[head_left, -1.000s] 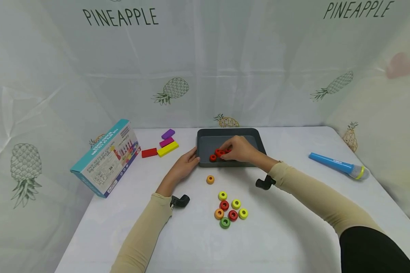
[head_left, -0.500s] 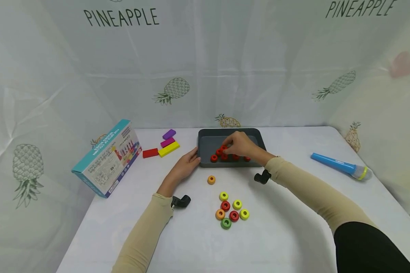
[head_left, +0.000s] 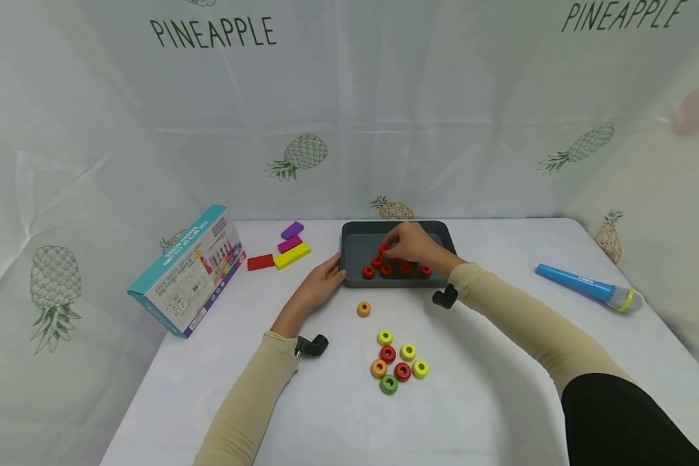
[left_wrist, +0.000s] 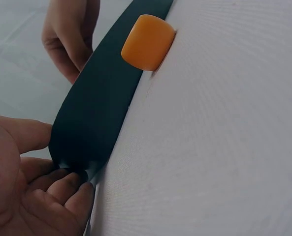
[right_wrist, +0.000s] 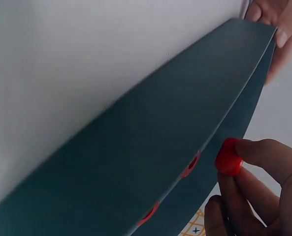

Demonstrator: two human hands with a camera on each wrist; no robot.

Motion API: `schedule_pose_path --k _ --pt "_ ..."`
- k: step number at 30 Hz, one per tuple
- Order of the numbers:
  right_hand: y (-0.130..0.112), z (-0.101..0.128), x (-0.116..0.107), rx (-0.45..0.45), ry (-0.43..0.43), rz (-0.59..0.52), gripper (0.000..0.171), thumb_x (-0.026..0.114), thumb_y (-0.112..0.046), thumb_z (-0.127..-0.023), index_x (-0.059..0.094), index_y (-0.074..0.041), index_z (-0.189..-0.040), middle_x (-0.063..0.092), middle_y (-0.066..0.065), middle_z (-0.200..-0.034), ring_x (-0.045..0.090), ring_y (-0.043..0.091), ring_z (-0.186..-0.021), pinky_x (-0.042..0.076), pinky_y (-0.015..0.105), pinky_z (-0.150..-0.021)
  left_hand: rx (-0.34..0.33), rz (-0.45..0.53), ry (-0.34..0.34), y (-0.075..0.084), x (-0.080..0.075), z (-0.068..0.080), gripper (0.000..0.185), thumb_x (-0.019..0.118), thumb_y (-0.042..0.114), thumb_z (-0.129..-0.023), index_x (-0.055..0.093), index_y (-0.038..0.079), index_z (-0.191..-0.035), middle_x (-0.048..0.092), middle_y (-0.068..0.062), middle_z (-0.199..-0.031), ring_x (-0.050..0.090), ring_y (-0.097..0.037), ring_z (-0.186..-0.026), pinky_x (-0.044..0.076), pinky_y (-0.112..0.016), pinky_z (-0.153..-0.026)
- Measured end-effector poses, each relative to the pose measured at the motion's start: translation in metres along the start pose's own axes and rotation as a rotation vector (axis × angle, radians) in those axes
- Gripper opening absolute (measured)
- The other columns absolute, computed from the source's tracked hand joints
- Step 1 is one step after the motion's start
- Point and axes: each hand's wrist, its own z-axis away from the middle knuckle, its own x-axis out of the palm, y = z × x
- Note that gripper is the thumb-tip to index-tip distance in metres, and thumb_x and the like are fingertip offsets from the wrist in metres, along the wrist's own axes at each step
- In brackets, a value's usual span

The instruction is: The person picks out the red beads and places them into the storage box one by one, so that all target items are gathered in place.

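Note:
In the head view my right hand is over the dark grey tray. Its thumb and fingers pinch a red ring bead, clearest in the right wrist view. Several more red beads lie in the tray, mostly along its near side; my fingers partly cover some. My left hand holds the tray's near left corner, the thumb at the rim and the other fingers curled against the side in the left wrist view. An orange bead sits on the table just in front of the tray.
Nearer the front are loose yellow, red, orange and green beads. Left of the tray lie red, yellow, magenta and purple blocks, beside a toy box. A blue toy microphone lies at the right.
The right hand has shifted slightly back within the tray, so more red beads along the near side show. The left hand keeps its place at the corner.

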Motion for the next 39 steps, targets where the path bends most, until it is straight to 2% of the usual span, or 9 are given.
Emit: schedule_pose_path --k 8,19,32,39 --pt "0.000 -0.012 0.000 0.002 0.022 0.046 0.029 0.080 -0.016 -0.085 0.078 -0.003 -0.110 0.076 0.015 -0.112 0.069 0.030 -0.104 0.058 0.045 -0.090 0.016 0.008 0.004 -0.001 0.001 -0.001 0.062 0.052 0.034 -0.105 0.027 0.025 -0.162 0.038 -0.002 -0.163 0.035 -0.021 -0.152 0.029 -0.045 -0.125" --pt "0.008 -0.019 0.007 0.042 0.021 0.046 0.028 0.081 -0.015 -0.085 0.078 -0.002 -0.109 0.077 0.016 -0.109 0.071 0.029 -0.099 0.060 0.043 -0.087 0.028 0.004 0.008 -0.001 0.001 -0.003 0.063 0.053 0.036 -0.105 0.028 0.025 -0.161 0.041 0.000 -0.161 0.034 -0.020 -0.153 0.028 -0.046 -0.125" --pt "0.013 -0.022 0.016 0.110 -0.011 0.046 0.030 0.080 -0.017 -0.086 0.077 -0.001 -0.111 0.075 0.017 -0.115 0.070 0.031 -0.105 0.059 0.045 -0.089 0.019 0.001 0.003 -0.003 0.001 -0.005 0.063 0.053 0.036 -0.105 0.027 0.026 -0.162 0.039 0.001 -0.162 0.033 -0.019 -0.153 0.028 -0.044 -0.125" --pt "0.016 -0.025 0.018 0.115 -0.020 0.049 0.031 0.080 -0.018 -0.086 0.077 -0.002 -0.112 0.074 0.017 -0.116 0.069 0.032 -0.106 0.059 0.045 -0.090 0.008 -0.007 0.005 -0.003 0.001 -0.005 0.063 0.053 0.037 -0.105 0.027 0.026 -0.162 0.040 0.001 -0.162 0.033 -0.020 -0.153 0.027 -0.045 -0.126"
